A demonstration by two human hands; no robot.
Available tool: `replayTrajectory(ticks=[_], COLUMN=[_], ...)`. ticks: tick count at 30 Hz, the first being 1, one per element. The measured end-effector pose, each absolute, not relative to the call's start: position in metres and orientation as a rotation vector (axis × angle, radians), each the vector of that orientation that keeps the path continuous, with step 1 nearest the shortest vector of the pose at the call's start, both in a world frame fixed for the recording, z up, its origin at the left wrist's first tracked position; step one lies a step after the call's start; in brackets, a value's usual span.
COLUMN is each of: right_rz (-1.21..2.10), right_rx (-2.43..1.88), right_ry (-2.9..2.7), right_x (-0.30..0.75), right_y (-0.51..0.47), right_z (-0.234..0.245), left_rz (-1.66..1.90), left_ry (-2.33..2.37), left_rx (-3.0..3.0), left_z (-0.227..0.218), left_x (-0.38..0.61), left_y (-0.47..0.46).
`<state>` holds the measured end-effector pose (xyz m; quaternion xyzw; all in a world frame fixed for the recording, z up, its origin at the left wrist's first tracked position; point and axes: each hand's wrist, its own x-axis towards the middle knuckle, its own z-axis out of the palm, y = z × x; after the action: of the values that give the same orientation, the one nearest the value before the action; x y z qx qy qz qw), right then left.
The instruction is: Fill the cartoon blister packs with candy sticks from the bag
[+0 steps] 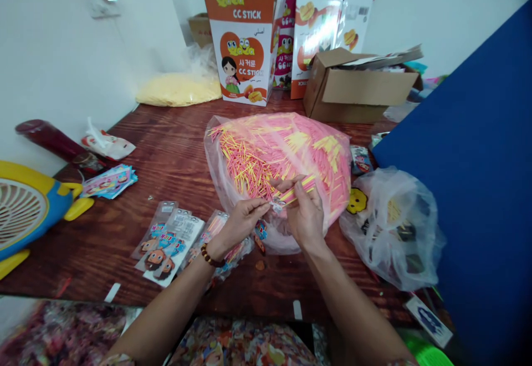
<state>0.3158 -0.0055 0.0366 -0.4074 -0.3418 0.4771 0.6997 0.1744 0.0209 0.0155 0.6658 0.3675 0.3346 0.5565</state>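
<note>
My left hand [241,219], with a bead bracelet on the wrist, pinches the top of a small clear printed packet [277,205] over the table. My right hand [305,211] is closed on a bunch of pink and yellow sticks [302,187], their ends at the packet's mouth. Just behind both hands lies a large clear bag [278,155] heaped with loose pink and yellow sticks. Several filled cartoon-printed packets [170,241] lie on the wooden table [166,150] to the left of my left hand.
Orange "CC STICK" cartons [241,39] and an open brown box [357,86] stand at the back. A clear bag with a smiley face [390,227] and a blue panel [477,161] are on the right. A yellow-blue fan [29,211], more packets [108,180] and a dark red tube [54,139] are at the left.
</note>
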Motion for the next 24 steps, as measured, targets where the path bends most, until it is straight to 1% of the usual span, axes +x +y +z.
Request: replayTrajectory(ticks=[9, 13, 17, 19, 24], right_rz=[1.196, 1.082, 0.903, 0.871, 0.864], right_rx=[-1.026, -0.995, -1.172, -1.225, -1.237], right_ry=[-1.130, -1.247, -1.631, -1.784, -1.742], right_x=[0.337, 0.345, 0.353, 0.360, 0.375], right_y=[-0.008, -0.004, -0.005, -0.005, -0.002], right_z=[0.036, 0.047, 0.061, 0.067, 0.072], left_rz=[0.886, 0.932, 0.978, 1.000, 1.069], left_ry=[0.840, 0.839, 0.816, 0.804, 0.769], left_rx=[1.471, 1.458, 1.430, 1.408, 1.376], left_z=[0.015, 0.017, 0.020, 0.021, 0.020], left_x=[0.179, 0.183, 0.187, 0.188, 0.185], left_y=[0.028, 0.032, 0.036, 0.039, 0.044])
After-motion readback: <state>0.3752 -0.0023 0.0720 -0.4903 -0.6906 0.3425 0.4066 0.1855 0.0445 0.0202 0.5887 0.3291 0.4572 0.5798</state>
